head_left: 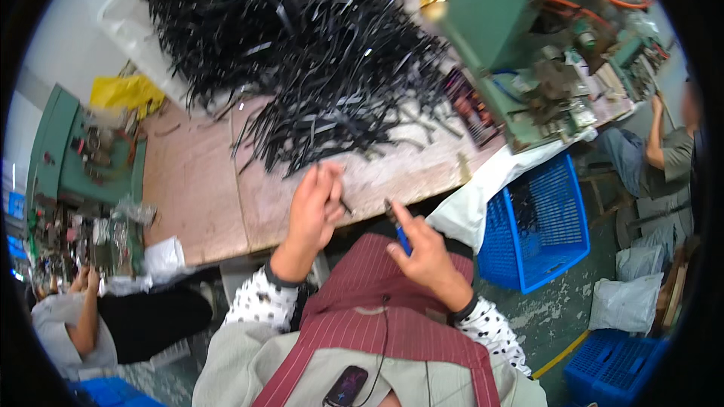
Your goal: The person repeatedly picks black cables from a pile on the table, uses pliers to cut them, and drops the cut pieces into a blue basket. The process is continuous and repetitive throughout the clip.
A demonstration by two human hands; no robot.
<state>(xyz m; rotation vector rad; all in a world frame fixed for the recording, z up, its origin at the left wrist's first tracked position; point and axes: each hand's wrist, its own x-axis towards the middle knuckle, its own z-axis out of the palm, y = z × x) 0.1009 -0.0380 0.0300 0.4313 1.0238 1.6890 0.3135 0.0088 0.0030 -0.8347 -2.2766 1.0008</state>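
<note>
Judging by the big heap of black strips (pixel 302 53) covering the bench (pixel 196 181), most of the work is left; how much is done cannot be told. The left hand (pixel 315 207) is raised at the bench's near edge, fingers closed on one thin strip (pixel 345 206). The right hand (pixel 422 245), lower over the striped apron (pixel 377 309), pinches a blue-handled tool (pixel 398 230) pointing up toward the strip.

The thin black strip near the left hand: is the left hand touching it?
Touching. The head view shows the left hand with its fingers closed around one end of the thin black strip, which sticks out from them over the wooden table.
</note>
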